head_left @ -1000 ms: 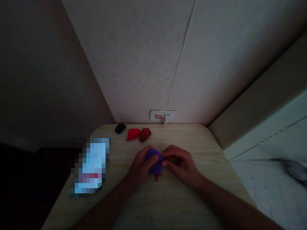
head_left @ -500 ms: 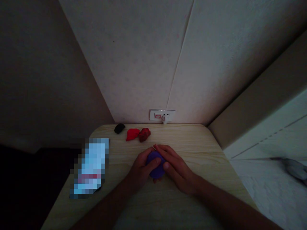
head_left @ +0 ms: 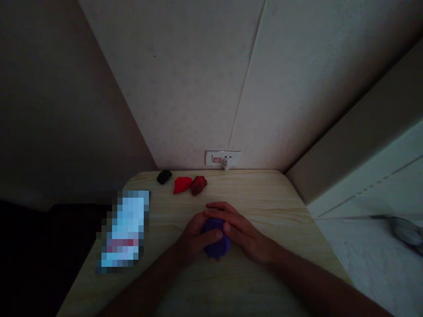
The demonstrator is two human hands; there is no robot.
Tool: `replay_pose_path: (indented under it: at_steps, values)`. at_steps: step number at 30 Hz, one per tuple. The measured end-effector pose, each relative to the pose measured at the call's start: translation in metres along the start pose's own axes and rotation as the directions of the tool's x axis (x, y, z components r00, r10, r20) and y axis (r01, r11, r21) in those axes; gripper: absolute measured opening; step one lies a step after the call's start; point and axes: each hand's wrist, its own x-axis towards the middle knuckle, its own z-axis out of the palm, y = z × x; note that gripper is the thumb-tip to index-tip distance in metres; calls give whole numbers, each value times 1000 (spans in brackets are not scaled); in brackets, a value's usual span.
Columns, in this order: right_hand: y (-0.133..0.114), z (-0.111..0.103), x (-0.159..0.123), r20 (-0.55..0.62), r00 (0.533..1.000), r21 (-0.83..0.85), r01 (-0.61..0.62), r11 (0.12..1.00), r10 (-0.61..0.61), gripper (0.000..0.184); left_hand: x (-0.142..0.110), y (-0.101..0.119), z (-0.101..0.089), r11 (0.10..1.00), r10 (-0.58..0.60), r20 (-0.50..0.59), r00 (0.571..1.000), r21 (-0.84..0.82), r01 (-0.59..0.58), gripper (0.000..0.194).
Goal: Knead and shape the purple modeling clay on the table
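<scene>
A rounded lump of purple modelling clay point(head_left: 217, 246) is held between both my hands over the middle of the wooden table point(head_left: 264, 189). My left hand point(head_left: 197, 235) wraps around its left side, with the thumb lying across the top. From the right, my right hand point(head_left: 246, 233) cups it, the fingers laid over the far side and the thumb against the near right. The left fingertips are largely hidden behind the clay and the other hand.
At the table's back left lie a black lump point(head_left: 164, 177), a bright red lump point(head_left: 182, 185) and a dark red lump point(head_left: 198, 185). A pixelated, bright phone-like object point(head_left: 127, 229) lies at the left edge. A wall socket point(head_left: 223, 158) with a plug sits behind the table.
The purple clay has shifted slightly towards me and turned in the hands. My right fingers have moved left across its far side.
</scene>
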Motion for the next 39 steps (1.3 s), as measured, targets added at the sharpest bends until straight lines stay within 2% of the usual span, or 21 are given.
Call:
replay_pose_path:
  at_steps: [2,8,13,15,17,19,23,26,29,35,37,39]
  values:
    - [1,0,1,0,1000,33,11,999,-11,40,-1,-1,-1,1000,-15,24,1000,-11,16,49]
    - [5,1,4,-30,999,104,33,994,-30,38,-3,3,0,998,-63,1,998,-29,63,51]
    - [5,-1,3,-55,997,113,53,992,-47,39,1,5,0,993,-88,-5,996,-75,87,43]
    - [4,-2,1,-55,996,101,76,992,-71,55,4,8,1,996,-61,-54,997,-76,57,42]
    - [4,-3,1,-50,993,48,105,993,-103,81,6,12,3,998,2,-116,993,-61,-10,39]
    - [6,-2,2,-62,990,-21,123,992,-124,90,8,16,6,996,49,-154,987,-61,-59,37]
    - [15,0,3,-199,971,-112,115,987,-135,81,11,21,10,988,25,-187,982,-142,-53,41]
    - [20,1,1,-279,950,-173,94,980,-140,87,12,22,12,988,15,-234,972,-146,-51,39]
    - [22,1,0,-247,956,-217,105,970,-159,95,13,20,11,995,57,-202,978,-67,-72,32]
    - [20,-1,3,-127,967,-316,171,933,-220,88,12,16,9,991,129,-163,978,-11,-132,27]
    - [18,-2,3,-136,964,-292,179,940,-226,91,13,16,9,990,132,-161,978,60,-124,27]
    - [14,-2,2,-192,956,-237,172,956,-220,77,13,18,9,984,145,-171,975,127,-125,26]
